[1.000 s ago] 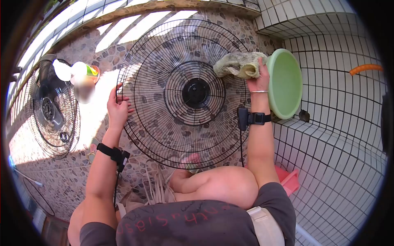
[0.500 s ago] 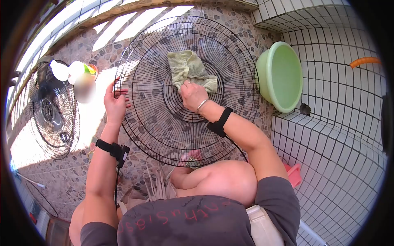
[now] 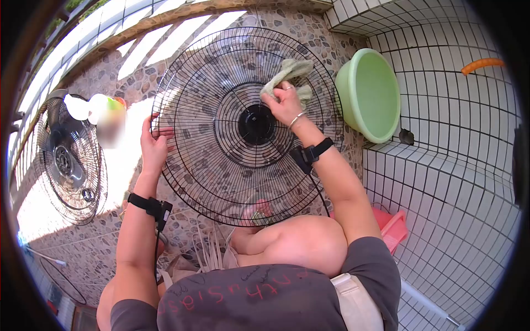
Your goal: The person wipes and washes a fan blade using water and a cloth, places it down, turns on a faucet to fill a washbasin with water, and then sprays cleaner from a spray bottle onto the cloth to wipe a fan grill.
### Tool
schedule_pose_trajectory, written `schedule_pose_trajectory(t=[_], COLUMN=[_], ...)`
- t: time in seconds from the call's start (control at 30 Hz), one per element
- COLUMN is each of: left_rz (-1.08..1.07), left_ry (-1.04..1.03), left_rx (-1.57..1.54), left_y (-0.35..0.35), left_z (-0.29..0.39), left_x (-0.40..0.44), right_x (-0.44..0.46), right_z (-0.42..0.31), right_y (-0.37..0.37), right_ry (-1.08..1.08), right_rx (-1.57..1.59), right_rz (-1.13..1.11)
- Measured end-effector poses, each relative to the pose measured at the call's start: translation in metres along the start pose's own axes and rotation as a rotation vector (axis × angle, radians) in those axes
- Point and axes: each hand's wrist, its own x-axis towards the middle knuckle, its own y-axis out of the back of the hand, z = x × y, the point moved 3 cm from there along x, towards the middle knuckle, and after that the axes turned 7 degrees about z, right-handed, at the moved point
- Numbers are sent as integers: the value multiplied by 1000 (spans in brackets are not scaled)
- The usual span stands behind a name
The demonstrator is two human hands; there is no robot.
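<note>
A large round black wire fan guard (image 3: 257, 124) takes up the middle of the view, with a solid black disc at its centre. My left hand (image 3: 154, 146) grips its left rim, fingers curled around the wires. In my right hand (image 3: 285, 106) is a pale green, bunched-up cloth (image 3: 297, 69), pinched between the fingers. The cloth lies against the guard's wires, up and to the right of the centre disc. Part of it is hidden behind my fingers.
A green basin (image 3: 341, 94) leans by the tiled wall at right. At left lies a fan part with black wire guard (image 3: 65, 160), near a white bottle (image 3: 77, 107). A pink container (image 3: 394, 231) is beside my right elbow. An orange hose (image 3: 483, 65) sticks out at right.
My right hand has moved the cloth up and right, off the guard's centre, baring the black disc. The cloth is more bunched. My left hand stays on the rim.
</note>
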Motion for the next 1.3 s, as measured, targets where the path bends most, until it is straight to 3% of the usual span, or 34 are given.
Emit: schedule_pose_trajectory(t=[0.03, 0.1, 0.13, 0.27, 0.33, 0.4, 0.43, 0.5, 0.57, 0.63, 0.7, 0.77, 0.8, 0.87, 0.97, 1.0, 1.07, 1.1, 1.13, 1.2, 1.27, 1.3], left_rz=[0, 11, -3, -42, -33, -33, -31, -26, -31, -34, -15, -18, -22, -37, 0, -11, -32, -29, -30, -28, -22, -22], left_ry=[0, 37, 17, -59, -66, -82, -66, -65, -64, -55, -88, -97, -102, -109, -122, -111, -87, -89, -97, -88, -95, -101], left_rx=[-1, 10, -1, -24, 8, 22, 21, 25, 28, 35, 16, 39, 3, -28, -23, -25, -17, -22, -13, -15, -21, -20], left_y=[0, 4, 5, -2, 0, 0, 0, 3, 4, 3, -1, 0, 0, -1, 0, -1, -2, -1, 0, 0, -1, -2], left_z=[5, 12, 13, 13, 6, 9, 10, 9, 6, 5, 12, 14, 14, 13, 12, 11, 10, 9, 6, 5, 11, 12], left_x=[-1, 0, -1, -2, -7, -8, -9, -9, -5, -6, -5, -2, -3, -5, -3, -5, -7, -5, -5, -8, -8, -9], right_x=[-22, -47, -48, -42, -36, -15, -14, -6, -5, -15, -51, -72, -72, -70, -75, -76, -74, -74, -74, -57, -41, -40], right_z=[-16, -28, -15, -10, 1, 53, 98, 77, 93, 56, 8, -11, -9, 0, -2, 12, 66, 77, 101, 107, 102, 93], right_y=[-29, -32, -27, -18, -31, -13, -10, 60, 70, 43, -15, -18, -18, -20, -32, -36, -25, -3, 6, 64, 102, 108], right_ry=[181, 547, 509, 459, 99, -357, -647, -859, -737, -566, -6, 320, 314, 233, 65, -42, -623, -1084, -1212, -1141, -928, -934], right_rx=[-52, -243, -278, -469, -271, 202, 555, 974, 863, 543, -180, -327, -326, -288, -358, -347, -43, 621, 1255, 1507, 1549, 1549], right_rz=[-161, 111, -48, -100, -147, -66, 72, 374, 289, -38, -328, 185, 184, -27, -113, -21, 45, 267, 407, 427, 433, 433])
